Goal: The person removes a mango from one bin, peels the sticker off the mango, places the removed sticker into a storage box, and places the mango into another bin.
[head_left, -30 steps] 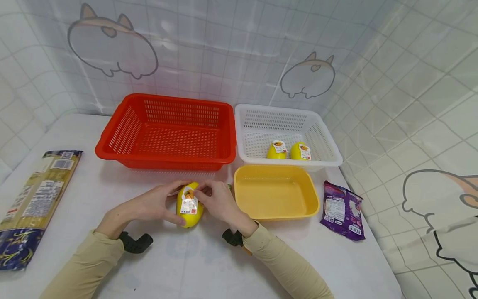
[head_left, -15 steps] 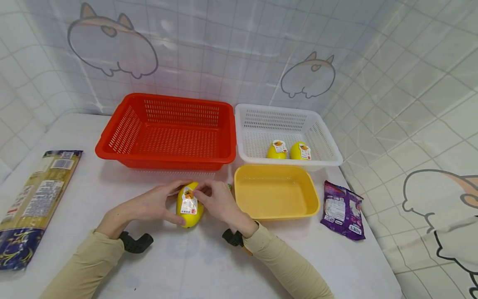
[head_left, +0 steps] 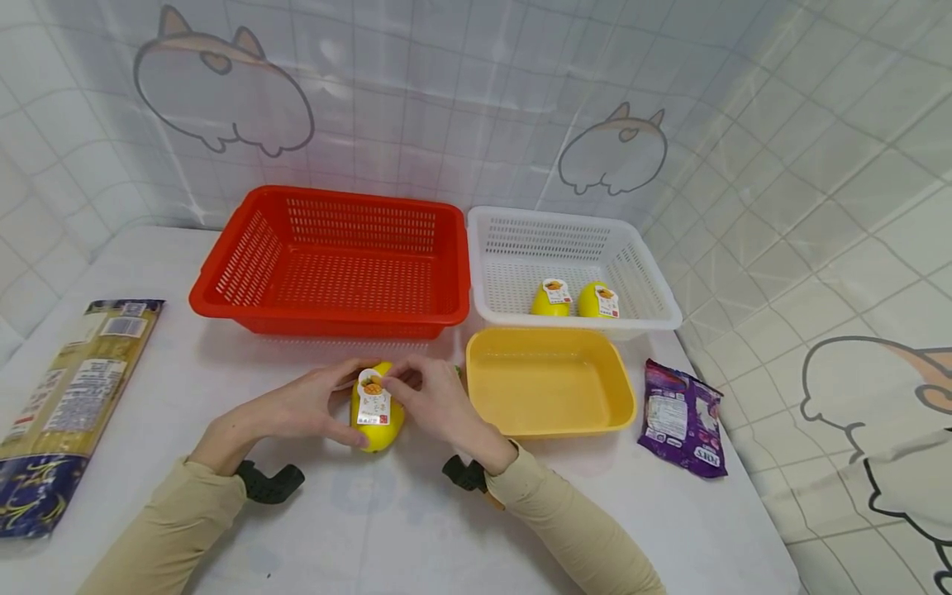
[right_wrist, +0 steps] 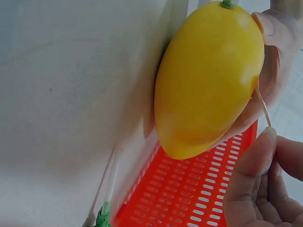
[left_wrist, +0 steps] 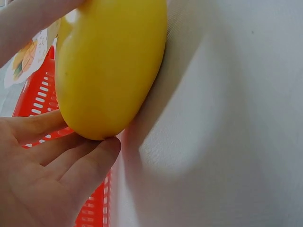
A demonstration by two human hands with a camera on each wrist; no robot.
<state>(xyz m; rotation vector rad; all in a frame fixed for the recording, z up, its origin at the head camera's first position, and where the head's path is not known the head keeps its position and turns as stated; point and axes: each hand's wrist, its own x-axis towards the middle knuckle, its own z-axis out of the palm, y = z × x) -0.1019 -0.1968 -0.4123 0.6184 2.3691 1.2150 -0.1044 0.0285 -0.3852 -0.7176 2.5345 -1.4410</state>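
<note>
A yellow mango [head_left: 380, 434] lies on the white table, held by my left hand [head_left: 316, 405] with fingers at its far end and thumb at its near end. My right hand [head_left: 435, 401] pinches the upper edge of a white label [head_left: 373, 405] with a fruit picture. In the right wrist view the label stands partly off the mango [right_wrist: 208, 80], seen edge-on and still joined at one side. The left wrist view shows the fingers [left_wrist: 90, 165] against the mango's tip. Two more labelled mangoes [head_left: 550, 302] sit in the white basket [head_left: 513, 318].
Behind the hands stands a red basket [head_left: 342, 324]. A yellow tray [head_left: 550, 426] is right of my right hand, with a purple packet [head_left: 680, 420] beyond. A long noodle packet [head_left: 78, 405] lies left. A white stick with a green part [right_wrist: 110, 184] lies near my right hand.
The label has come away from the mango's surface at its upper part and shifted slightly left, pinched by my right hand. Both hands have stayed nearly in place.
</note>
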